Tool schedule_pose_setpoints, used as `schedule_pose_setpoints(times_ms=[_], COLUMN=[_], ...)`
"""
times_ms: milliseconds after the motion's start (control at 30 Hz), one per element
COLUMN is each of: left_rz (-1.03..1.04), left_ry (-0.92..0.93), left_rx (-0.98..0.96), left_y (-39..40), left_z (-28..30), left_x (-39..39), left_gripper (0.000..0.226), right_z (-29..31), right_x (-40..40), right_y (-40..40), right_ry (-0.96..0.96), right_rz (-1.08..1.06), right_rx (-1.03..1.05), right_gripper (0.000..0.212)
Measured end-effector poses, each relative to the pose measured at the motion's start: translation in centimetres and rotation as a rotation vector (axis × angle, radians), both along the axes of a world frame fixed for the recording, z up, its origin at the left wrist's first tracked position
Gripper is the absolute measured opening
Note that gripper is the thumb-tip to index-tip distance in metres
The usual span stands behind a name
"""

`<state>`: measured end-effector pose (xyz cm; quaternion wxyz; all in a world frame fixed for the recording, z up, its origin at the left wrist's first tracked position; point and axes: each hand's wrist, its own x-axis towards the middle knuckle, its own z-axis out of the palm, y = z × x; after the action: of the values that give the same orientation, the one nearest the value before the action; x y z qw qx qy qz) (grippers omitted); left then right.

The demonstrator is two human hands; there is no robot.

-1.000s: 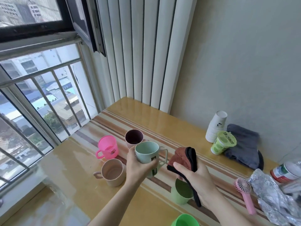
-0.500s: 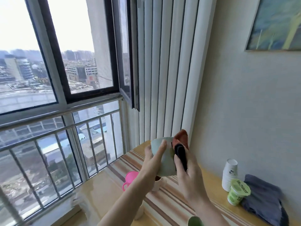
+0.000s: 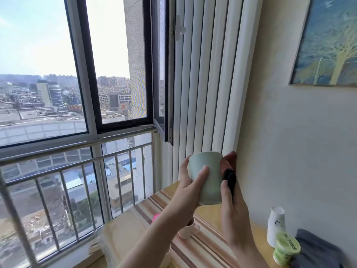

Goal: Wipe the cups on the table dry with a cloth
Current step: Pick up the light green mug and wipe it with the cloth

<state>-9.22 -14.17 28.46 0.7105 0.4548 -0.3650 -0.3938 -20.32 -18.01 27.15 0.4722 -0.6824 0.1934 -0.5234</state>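
Left grip [image 3: 190,183] holds green cup [image 3: 207,176]; cloth [image 3: 229,176] in right grip [image 3: 231,206].

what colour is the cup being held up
Pale mint green; the cup shows best in the head view, gripped by the left hand.

Cup: we have lifted the pale green cup [image 3: 207,177] off the table [image 3: 204,246] to chest height.
Cloth: our right hand [image 3: 234,213] now presses the cloth [image 3: 229,176] against its side.
Left hand [image 3: 190,187]: regripped around the wall.
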Motion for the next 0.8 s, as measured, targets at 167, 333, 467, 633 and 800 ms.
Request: schedule_pose_setpoints(times_ms=[167,333,467,633,800], left_rz=[-0.046,0.012,0.269,0.227,-0.092], left_ry=[-0.150,-0.381,-0.641,-0.408,0.026], left_rx=[-0.004,0.019,0.031,0.072,0.021], left_y=[-0.9,-1.3,-1.3,-1.1,-1.1], left_z=[0.8,2.1,3.6,4.8,4.1], left_x=[-0.6,1.2,2.1,3.9,5.9], left_gripper=[0.072,0.058,0.055,0.109,0.072], right_z=[0.9,3.3,3.4,3.5,4.1], right_x=[0.6,0.6,2.3,4.1,4.8], right_y=[0.5,-2.3,-2.0,-1.1,-0.8], right_ry=[0.053,-0.114,-0.202,-0.341,-0.251], right_rz=[-0.191,-0.177,-0.223,-0.200,-0.114], right_rx=[-0.091,0.200,0.266,0.371,0.276], right_gripper=[0.046,0.060,0.060,0.051,0.049])
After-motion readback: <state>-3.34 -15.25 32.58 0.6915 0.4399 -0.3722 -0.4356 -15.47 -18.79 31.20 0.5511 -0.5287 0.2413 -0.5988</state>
